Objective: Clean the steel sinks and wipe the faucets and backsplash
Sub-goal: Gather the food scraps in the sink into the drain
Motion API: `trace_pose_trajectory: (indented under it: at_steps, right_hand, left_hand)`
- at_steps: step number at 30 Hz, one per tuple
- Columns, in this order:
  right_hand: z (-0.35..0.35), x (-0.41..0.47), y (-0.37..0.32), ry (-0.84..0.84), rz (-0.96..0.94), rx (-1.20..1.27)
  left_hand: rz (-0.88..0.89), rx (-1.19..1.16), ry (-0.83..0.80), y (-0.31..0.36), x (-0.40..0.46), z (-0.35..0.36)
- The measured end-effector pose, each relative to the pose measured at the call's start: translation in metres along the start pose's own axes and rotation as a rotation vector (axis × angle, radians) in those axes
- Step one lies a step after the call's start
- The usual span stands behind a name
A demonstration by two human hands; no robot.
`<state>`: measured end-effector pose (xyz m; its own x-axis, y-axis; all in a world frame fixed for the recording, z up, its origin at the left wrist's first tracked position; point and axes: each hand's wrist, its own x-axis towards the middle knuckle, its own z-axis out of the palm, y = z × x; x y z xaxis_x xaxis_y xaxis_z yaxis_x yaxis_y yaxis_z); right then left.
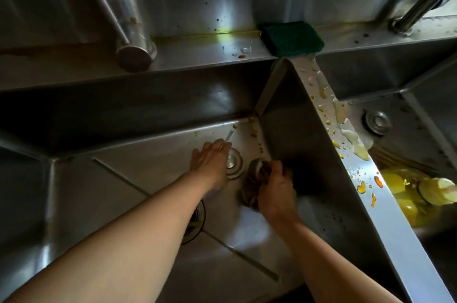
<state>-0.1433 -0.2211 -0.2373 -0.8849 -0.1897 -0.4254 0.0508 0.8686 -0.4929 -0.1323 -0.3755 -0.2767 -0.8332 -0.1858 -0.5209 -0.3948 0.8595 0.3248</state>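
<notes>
Hands are working low in the left sink (148, 179), near its far right corner. The left hand (210, 166) is lying flat with straight fingers beside a round steel plug (233, 163), and something thin and pale is poking out past its fingertips; what it is cannot be told. The right hand (274, 191) is curling its fingers round a dark, lumpy scrubber (252, 186) and pressing it on the sink floor, just right of the plug.

Brown spots (257, 139) are sitting right ahead of both hands, in the corner where the floor is meeting the side wall. The right hand is nearer to them, so it is probably the one to push forward. A green sponge (291, 37) is lying on the ledge above, well apart. The right sink (371, 80) is holding yellow mess (408, 193).
</notes>
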Motion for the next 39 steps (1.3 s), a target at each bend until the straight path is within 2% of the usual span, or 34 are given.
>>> trace_pose_trajectory:
  at_steps: [3, 9, 13, 17, 20, 24, 26, 30, 33, 39]
  right_hand:
    - [-0.002, 0.01, 0.006, -0.014, 0.022, 0.002]
    - [-0.002, 0.018, 0.003, -0.032, 0.015, -0.022]
    - [-0.003, 0.012, -0.002, -0.028, 0.009, -0.03]
    - [-0.001, -0.001, -0.012, -0.05, -0.001, 0.035]
    - [0.006, -0.007, -0.019, -0.054, 0.001, 0.118]
    - [0.012, -0.011, -0.025, -0.05, 0.075, 0.293]
    - [0.013, -0.011, -0.025, -0.031, 0.077, 0.348]
    - [0.012, -0.003, -0.022, 0.001, -0.043, 0.113]
    - [0.012, 0.012, -0.025, 0.003, -0.119, -0.112]
    - [0.032, 0.089, -0.041, 0.133, -0.229, -0.203]
  left_hand:
    - [0.048, 0.131, -0.064, 0.012, 0.019, 0.007]
    - [0.124, 0.306, 0.031, 0.012, 0.024, 0.013]
    - [0.114, 0.133, 0.139, 0.002, -0.006, 0.009]
    - [0.089, -0.079, 0.339, -0.017, -0.058, 0.013]
    - [0.055, -0.141, 0.277, -0.031, -0.086, 0.023]
    - [0.039, -0.248, 0.368, -0.041, -0.102, 0.029]
    - [0.071, -0.242, 0.339, -0.041, -0.105, 0.028]
    - [0.019, -0.322, 0.403, -0.048, -0.105, 0.018]
    - [-0.07, -0.286, 0.429, -0.061, -0.097, 0.006]
    - [-0.298, -0.175, 0.361, -0.096, -0.055, -0.015]
